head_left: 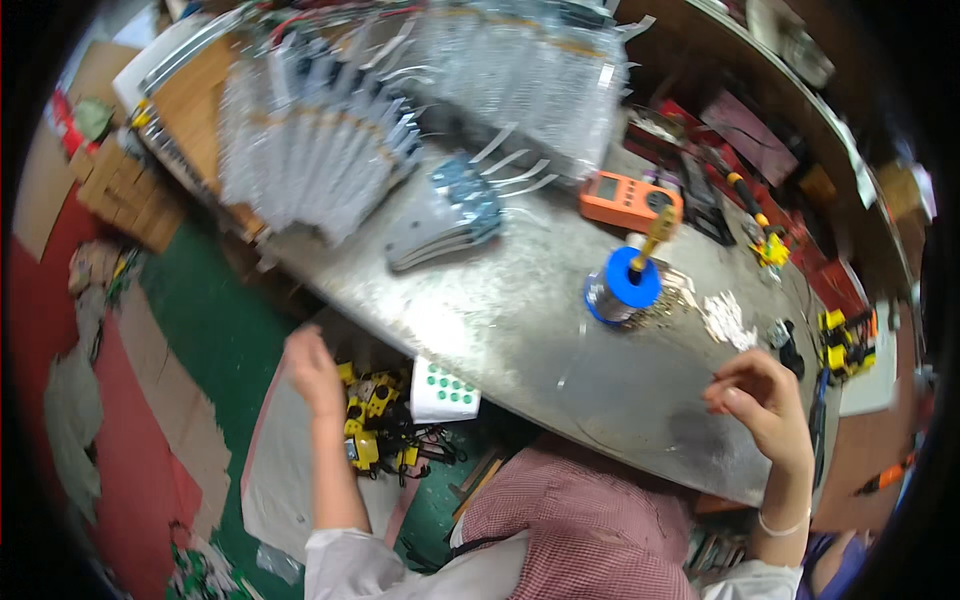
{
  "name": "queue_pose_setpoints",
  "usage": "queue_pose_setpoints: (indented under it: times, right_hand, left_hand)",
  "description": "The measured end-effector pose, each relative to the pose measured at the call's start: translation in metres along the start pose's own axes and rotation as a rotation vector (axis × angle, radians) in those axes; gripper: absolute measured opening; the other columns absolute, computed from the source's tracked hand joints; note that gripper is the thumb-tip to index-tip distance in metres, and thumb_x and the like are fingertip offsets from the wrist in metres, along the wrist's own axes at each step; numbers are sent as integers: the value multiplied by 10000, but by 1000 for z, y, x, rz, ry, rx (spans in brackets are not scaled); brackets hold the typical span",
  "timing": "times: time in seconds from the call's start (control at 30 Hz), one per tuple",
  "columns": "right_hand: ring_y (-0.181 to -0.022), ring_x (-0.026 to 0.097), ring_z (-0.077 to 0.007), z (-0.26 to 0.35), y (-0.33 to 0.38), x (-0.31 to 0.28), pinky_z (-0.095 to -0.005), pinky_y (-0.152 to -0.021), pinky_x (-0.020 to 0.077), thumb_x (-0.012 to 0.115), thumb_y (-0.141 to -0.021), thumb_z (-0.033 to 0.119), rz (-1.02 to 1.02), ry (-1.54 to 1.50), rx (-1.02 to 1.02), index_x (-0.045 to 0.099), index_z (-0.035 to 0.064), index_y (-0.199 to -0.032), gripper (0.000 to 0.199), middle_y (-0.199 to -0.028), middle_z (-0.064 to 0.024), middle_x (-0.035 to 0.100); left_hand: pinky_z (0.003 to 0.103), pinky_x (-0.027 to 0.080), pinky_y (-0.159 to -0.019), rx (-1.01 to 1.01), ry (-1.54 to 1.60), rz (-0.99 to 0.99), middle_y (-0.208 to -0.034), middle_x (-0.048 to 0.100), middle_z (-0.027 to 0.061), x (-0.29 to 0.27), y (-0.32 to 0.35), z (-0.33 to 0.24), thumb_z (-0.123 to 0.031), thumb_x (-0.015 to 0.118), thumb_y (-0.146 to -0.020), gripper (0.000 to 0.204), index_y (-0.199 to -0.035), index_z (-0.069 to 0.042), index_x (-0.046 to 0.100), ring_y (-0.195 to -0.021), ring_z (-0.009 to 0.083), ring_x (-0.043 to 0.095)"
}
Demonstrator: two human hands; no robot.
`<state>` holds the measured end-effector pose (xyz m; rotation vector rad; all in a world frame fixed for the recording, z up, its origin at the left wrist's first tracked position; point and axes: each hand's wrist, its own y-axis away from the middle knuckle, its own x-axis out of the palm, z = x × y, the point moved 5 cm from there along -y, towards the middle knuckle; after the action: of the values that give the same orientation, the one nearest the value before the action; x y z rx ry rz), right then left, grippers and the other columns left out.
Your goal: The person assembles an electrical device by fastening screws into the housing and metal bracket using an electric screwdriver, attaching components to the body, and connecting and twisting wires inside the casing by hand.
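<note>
My left hand [314,368] is beyond the table's left edge, above a pale sack holding several yellow-and-black parts [375,410] with dark cords. Its fingers are bent and blurred, so I cannot tell whether they hold anything. Over the right front of the metal tabletop [540,370] is my right hand [758,402]. Its fingers curve loosely, with the thumb apart, and nothing shows in them. The closest things to this hand are some small white pieces [728,320]. Farther left stands a blue-ended spool [625,288] with a yellowish tool [655,240] upright in its centre.
An orange multimeter [625,203] lies behind the spool. Bubble-wrapped bundles [310,150] cover the far left, near a stack of grey flat parts [445,225]. A white sheet with green dots [444,390] hangs at the table edge. Tools and a yellow-handled driver [745,195] crowd the right.
</note>
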<state>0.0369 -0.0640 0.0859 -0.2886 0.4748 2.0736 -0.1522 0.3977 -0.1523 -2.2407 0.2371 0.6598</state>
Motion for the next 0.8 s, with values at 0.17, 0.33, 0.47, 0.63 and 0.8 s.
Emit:
queue_pose_setpoints:
  times: [0.17,0.33,0.47,0.63,0.8]
  right_hand:
    - [-816,685,-168,-11,-25,20,-294,-733,536,667,-885,107,158,294,-145,602,-3,-1031,195,-860,-101,686]
    - [-803,693,-236,-30,-33,-24,-349,-731,532,666,-876,200,35,437,-204,634,29,-1011,220,-846,-136,695]
    - [-776,675,-256,-64,-84,-100,-349,-721,515,658,-837,215,-281,428,-58,698,33,-972,231,-829,-153,693]
    - [-884,638,-361,-95,-185,-123,-484,-749,510,714,-768,262,-605,825,-226,689,80,-905,229,-902,-161,631]
    - [-837,644,-360,-121,-209,-133,-481,-714,517,695,-764,238,-671,837,-226,618,56,-863,222,-883,-153,614]
  left_hand:
    - [350,465,-881,237,256,193,-1086,618,122,-17,-122,-161,-73,653,-849,279,-1115,3,627,-993,264,594]
    - [407,382,-1041,509,138,395,-1320,529,179,58,-140,-237,-146,760,-735,740,-1403,-67,450,-1216,342,507]
    - [414,358,-1065,291,249,638,-1389,470,211,78,-140,-228,-155,809,-651,939,-1467,-69,354,-1263,380,458]
    - [428,323,-1095,504,138,90,-1400,450,213,23,-126,-252,-82,769,-640,953,-1479,-22,322,-1279,375,443]
    - [422,445,-952,672,429,636,-1258,526,195,-24,-51,-383,-153,851,-544,979,-1394,52,411,-1113,332,545]
